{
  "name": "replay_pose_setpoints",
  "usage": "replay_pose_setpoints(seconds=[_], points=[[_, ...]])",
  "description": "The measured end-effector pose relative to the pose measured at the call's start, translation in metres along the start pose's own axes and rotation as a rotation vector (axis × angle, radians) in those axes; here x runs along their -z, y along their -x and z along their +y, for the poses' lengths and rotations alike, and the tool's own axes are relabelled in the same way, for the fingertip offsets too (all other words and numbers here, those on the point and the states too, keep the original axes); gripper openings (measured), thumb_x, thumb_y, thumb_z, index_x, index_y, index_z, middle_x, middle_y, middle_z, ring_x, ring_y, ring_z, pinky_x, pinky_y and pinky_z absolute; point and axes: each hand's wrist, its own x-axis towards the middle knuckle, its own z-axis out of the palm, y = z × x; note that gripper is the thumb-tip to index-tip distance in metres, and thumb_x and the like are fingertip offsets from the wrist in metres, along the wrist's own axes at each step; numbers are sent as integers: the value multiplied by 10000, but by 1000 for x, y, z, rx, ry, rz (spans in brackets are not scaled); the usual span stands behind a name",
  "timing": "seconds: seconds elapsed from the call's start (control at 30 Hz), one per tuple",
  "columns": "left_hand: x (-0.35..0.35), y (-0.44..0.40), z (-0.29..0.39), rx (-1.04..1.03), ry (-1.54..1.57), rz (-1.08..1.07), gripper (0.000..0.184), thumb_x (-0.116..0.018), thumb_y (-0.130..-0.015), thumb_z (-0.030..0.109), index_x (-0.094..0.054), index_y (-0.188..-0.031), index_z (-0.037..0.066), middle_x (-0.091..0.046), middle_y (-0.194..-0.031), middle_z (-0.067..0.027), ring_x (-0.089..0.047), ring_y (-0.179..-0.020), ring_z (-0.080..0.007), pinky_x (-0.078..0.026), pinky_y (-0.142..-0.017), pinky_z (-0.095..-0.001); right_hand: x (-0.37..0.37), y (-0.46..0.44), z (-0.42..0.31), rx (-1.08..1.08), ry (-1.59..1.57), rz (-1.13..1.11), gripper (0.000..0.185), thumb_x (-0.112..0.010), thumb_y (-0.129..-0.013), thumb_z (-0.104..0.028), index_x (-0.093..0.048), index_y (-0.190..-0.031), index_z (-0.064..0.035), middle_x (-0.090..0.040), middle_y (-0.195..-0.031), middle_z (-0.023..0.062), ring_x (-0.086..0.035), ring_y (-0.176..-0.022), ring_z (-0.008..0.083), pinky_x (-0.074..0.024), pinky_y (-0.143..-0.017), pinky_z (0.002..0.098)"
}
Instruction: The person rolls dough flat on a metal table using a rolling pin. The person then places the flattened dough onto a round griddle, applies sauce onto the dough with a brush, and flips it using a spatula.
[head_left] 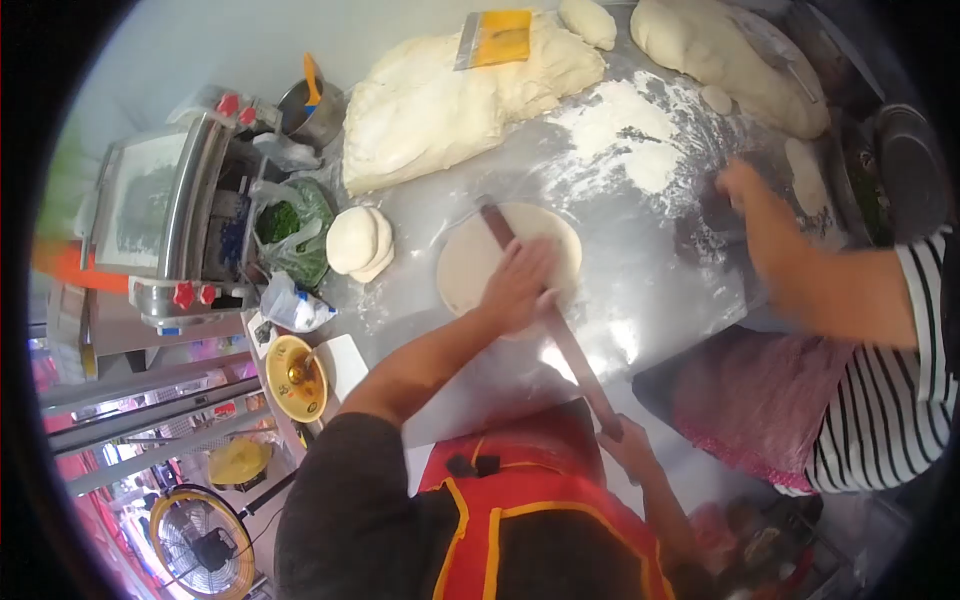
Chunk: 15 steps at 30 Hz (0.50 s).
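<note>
A thin round sheet of dough (462, 262) lies on the metal table, with a long dark rolling pin (578, 362) slanting across it. My left hand (520, 285) rests over the pin and the dough, its fingers stretched out and slightly blurred. Lower right, my right hand (628, 450) is wrapped round the near end of the pin, past the table edge. Left of the sheet sit stacked pale dough rounds (360, 243).
A large dough slab (420, 110) bears a yellow packet (502, 38). Loose flour (640, 140) covers the table's far part. At right, a co-worker's hand (740, 185) is over the table. A yellow bowl (297, 378) and a machine (150, 205) stand left.
</note>
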Motion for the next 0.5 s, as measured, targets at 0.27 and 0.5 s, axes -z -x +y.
replay_pose_setpoints(seconds=[0.27,0.5], points=[[-41,-196,59,-114,-89,422,632,-529,-889,457,-457,-1340,21,-436,-1405,-147,-306,-1368,-310,-153,-1135,-525,45,-11,-3,-158,178,440,320,-671,-807,-233,-549,-1017,-25,-662,-885,195,-644,-830,386,-492,-753,463],[70,-8,-13,-23,-234,-33,740,-688,-751,495,-478,-1332,88,-553,-1244,-129,-466,-1232,-274,-194,-1137,-487,74,-33,-13,416,512,516,236,-704,-745,-218,-611,-919,-88,-642,-780,132,-618,-724,364,-481,-669,468]])
